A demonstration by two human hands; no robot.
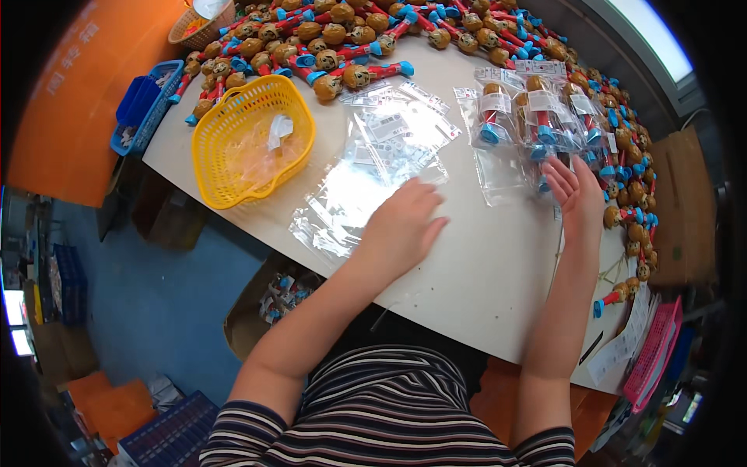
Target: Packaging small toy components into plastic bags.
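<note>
My left hand [403,224] is over the near right side of a loose pile of flat clear plastic bags [381,148], its thumb spread away from the fingers. I see nothing in its grasp. On the right, my right hand [580,194] has its fingers apart and palm turned inward, beside a group of bagged toys [543,117]. Each bagged figure has a brown round head, a red body and blue feet. A flat clear bag [502,177] lies just left of my right hand. Whether my right fingertips touch the bagged toys I cannot tell.
Loose figures [334,35] are heaped along the table's far and right edges. A yellow basket [307,117] stands at the left, with a blue basket [167,101] beyond it. Paper sheets [622,350] and a pink basket [654,354] are at the right edge. Below is a cardboard box [241,323].
</note>
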